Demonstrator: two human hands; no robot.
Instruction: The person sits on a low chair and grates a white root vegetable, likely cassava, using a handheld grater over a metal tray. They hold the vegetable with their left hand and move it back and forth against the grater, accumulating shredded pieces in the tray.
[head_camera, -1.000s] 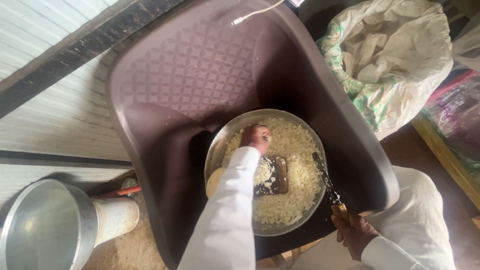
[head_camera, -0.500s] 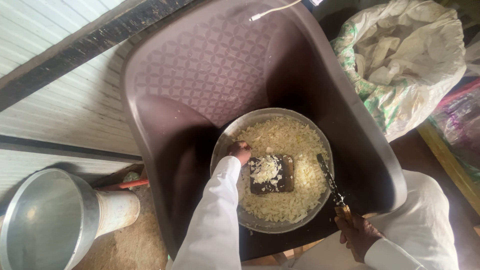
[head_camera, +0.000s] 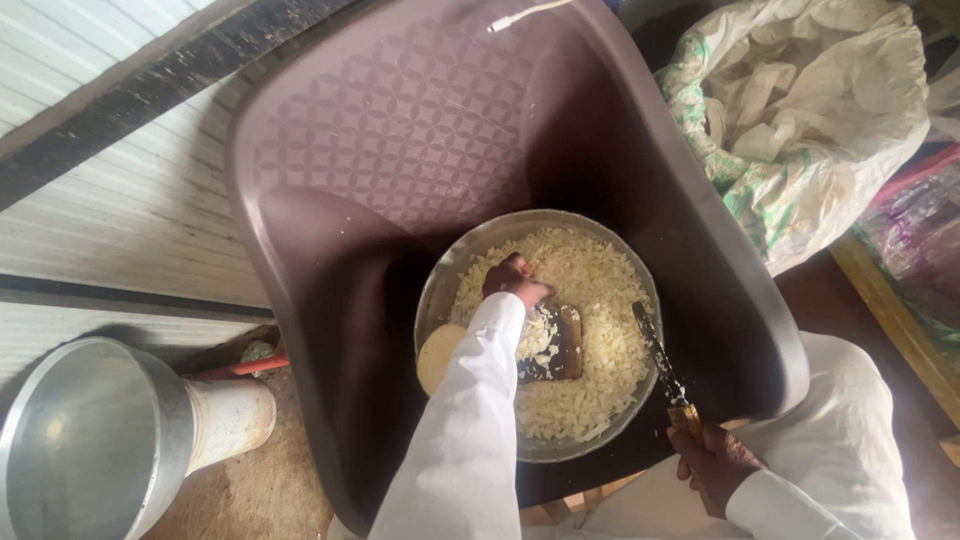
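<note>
The right hand (head_camera: 718, 466) is closed around the wooden handle of a knife (head_camera: 662, 368), whose blade runs up and slightly left from the hand, tip resting on the chopped white food (head_camera: 590, 290) at the right side of the metal bowl (head_camera: 440, 290). The left hand (head_camera: 514, 281), fingers curled down, presses into the food just beside the dark cutting board (head_camera: 560, 345); whether it grips anything I cannot tell. The bowl sits on the seat of a brown plastic chair (head_camera: 380, 130).

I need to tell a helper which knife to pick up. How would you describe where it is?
Find the big brown plastic chair; a round metal bowl of chopped white bits sits on its seat. The knife lies across the bowl's rim, its wooden handle in the right hand. It is the only long, thin blade there.
</note>
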